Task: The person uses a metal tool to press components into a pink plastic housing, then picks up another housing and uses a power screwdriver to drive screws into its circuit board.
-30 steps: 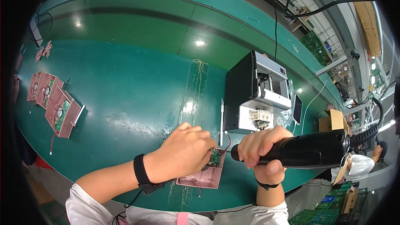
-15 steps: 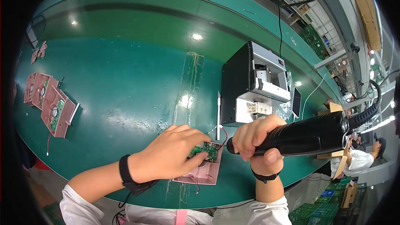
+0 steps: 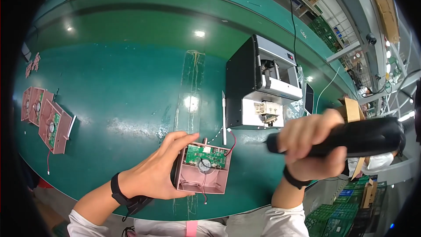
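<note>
On the near part of the table lies an open pink plastic housing (image 3: 215, 185) with a green circuit board (image 3: 215, 157) inside. A round silver part (image 3: 205, 165) sits below the board, and thin red and black wires run out of the box. My left hand (image 3: 151, 173) grips the housing from its left side, fingers along the far edge and thumb at the near edge. My right hand (image 3: 311, 145), smeared by motion, is wrapped round a black powered screwdriver (image 3: 372, 136). The tool hangs in the air right of the housing, its tip pointing left and apart from it.
A black and silver bench machine (image 3: 241, 87) stands beyond the housing, with a thin white bar (image 3: 224, 118) along its left side. More pink housings (image 3: 61, 129) with boards rest at the far left, near small pink pieces (image 3: 32, 66). Crates (image 3: 331, 210) stand at lower right.
My right hand has carried the screwdriver to the right, away from the housing. My left hand has shifted off the circuit board to the housing's left side, so the board now shows.
</note>
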### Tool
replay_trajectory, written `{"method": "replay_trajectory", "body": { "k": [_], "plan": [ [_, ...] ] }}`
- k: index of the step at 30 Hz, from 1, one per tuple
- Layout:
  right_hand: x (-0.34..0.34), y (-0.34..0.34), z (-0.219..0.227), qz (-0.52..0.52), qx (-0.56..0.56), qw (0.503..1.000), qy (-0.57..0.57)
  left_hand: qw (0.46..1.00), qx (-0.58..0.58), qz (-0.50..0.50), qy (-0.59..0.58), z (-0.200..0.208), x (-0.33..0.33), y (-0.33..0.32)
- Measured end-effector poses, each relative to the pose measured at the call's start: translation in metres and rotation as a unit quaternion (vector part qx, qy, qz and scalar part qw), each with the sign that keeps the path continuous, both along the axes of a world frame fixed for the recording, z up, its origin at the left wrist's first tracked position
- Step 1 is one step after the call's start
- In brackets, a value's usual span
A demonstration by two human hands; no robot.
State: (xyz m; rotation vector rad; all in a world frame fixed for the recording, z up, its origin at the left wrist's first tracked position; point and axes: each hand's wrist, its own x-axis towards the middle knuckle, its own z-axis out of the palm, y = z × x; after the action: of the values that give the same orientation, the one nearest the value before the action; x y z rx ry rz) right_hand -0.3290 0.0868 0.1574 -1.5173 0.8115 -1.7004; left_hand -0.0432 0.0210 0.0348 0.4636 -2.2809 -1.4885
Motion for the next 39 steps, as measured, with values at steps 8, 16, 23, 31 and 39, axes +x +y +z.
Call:
{"method": "replay_trajectory", "body": {
  "k": [8,16,23,31,39],
  "plan": [
    [-0.04,-0.012,-0.01,-0.165,-0.059,0.984,0.027,0.998,-0.046,0.035,0.009,-0.001,-0.01,0.011],
    [-0.031,-0.007,-0.007,-0.1,0.019,0.994,0.024,0.995,-0.075,0.069,0.019,-0.005,-0.021,0.024],
    [0.042,0.004,-0.004,0.022,-0.007,1.0,-0.02,0.995,-0.084,0.06,-0.004,-0.008,-0.021,0.025],
    [0.07,0.0,-0.02,0.065,0.074,0.995,0.012,0.994,-0.088,0.068,-0.014,-0.008,-0.02,0.028],
    [0.074,-0.001,-0.032,0.067,0.078,0.995,0.017,0.994,-0.087,0.063,-0.02,-0.008,-0.019,0.028]
  ]
}}
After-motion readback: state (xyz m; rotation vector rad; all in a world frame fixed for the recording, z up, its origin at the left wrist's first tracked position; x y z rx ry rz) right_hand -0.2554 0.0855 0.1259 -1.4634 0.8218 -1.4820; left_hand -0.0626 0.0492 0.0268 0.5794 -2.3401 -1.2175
